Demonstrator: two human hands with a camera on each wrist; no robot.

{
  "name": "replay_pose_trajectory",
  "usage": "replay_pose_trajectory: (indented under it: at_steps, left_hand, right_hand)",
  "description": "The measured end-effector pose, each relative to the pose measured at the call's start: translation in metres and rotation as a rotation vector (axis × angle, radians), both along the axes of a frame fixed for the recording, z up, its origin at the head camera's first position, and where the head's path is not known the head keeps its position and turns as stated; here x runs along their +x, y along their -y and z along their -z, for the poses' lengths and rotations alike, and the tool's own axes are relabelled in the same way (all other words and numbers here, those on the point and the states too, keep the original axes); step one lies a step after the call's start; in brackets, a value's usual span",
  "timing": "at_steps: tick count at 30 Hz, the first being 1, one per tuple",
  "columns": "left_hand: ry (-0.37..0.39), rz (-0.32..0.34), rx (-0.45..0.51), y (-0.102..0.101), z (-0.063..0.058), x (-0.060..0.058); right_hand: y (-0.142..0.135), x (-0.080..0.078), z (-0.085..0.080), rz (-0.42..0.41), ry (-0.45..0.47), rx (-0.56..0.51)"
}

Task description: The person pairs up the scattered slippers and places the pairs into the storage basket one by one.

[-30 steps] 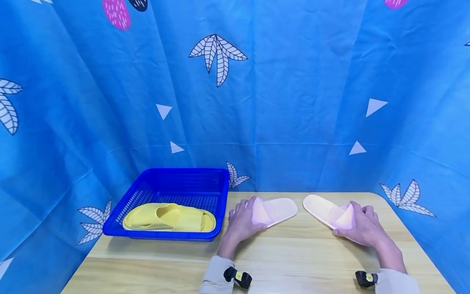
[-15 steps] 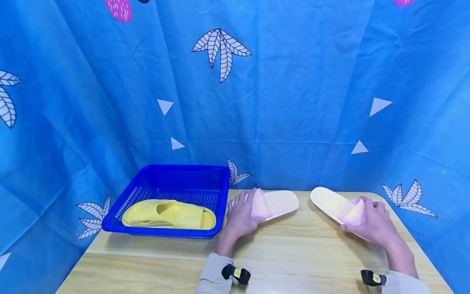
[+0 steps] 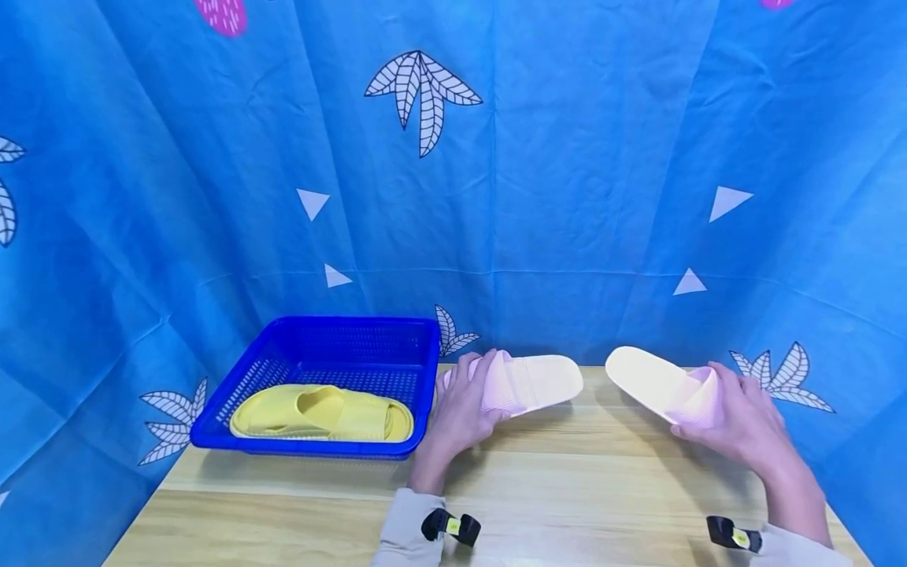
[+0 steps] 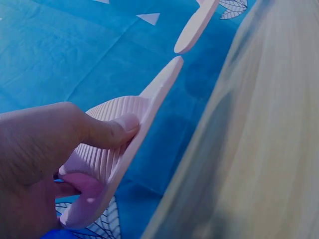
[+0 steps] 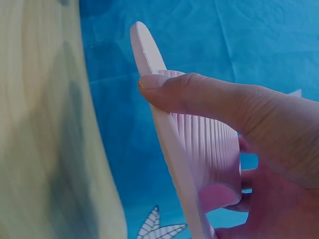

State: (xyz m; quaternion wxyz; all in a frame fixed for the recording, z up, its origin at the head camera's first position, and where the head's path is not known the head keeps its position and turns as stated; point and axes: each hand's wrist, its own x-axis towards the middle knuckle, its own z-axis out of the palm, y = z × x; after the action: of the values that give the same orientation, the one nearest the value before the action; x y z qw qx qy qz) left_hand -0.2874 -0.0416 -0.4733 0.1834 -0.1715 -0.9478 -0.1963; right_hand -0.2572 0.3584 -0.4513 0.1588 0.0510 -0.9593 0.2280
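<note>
My left hand (image 3: pixel 460 405) grips a pale pink slipper (image 3: pixel 542 382) across its ribbed strap, thumb on the near edge of the sole and the heel end pointing right. In the left wrist view this slipper (image 4: pixel 159 82) is clear of the wooden surface. My right hand (image 3: pixel 744 413) holds the matching pink slipper (image 3: pixel 645 378) the same way, its heel end pointing up and left. The right wrist view shows the thumb (image 5: pixel 164 89) along the sole's edge and the other fingers behind the strap. The two heel ends face each other with a gap between.
A blue mesh basket (image 3: pixel 312 449) stands at the table's left, beside my left hand. Inside it lies a yellow slipper (image 3: pixel 276 409). The wooden table (image 3: pixel 567 488) ends at a blue patterned curtain (image 3: pixel 567 197) behind.
Both pink slippers have been raised off the table. The right hand has moved to the right with its slipper, widening the gap; the left hand has risen slightly. The grips stay the same.
</note>
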Motion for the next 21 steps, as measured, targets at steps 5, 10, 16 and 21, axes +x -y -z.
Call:
replay_pose_trajectory:
  at_steps: [5,10,16,21]
  left_hand:
    - [-0.053,0.017,0.018,0.001,-0.010,0.003]
    - [-0.089,0.027,0.001,0.002,-0.016,0.006]
    - [-0.101,0.041,0.020,0.003,-0.023,0.008]
    - [-0.129,0.055,0.036,0.004,-0.029,0.009]
  right_hand:
    - [-0.001,0.006,-0.011,0.004,-0.046,-0.002]
    - [-0.002,0.014,-0.022,0.027,-0.060,0.001]
    - [-0.005,0.023,-0.032,0.054,-0.085,0.012]
    - [-0.006,0.028,-0.039,0.049,-0.131,0.009]
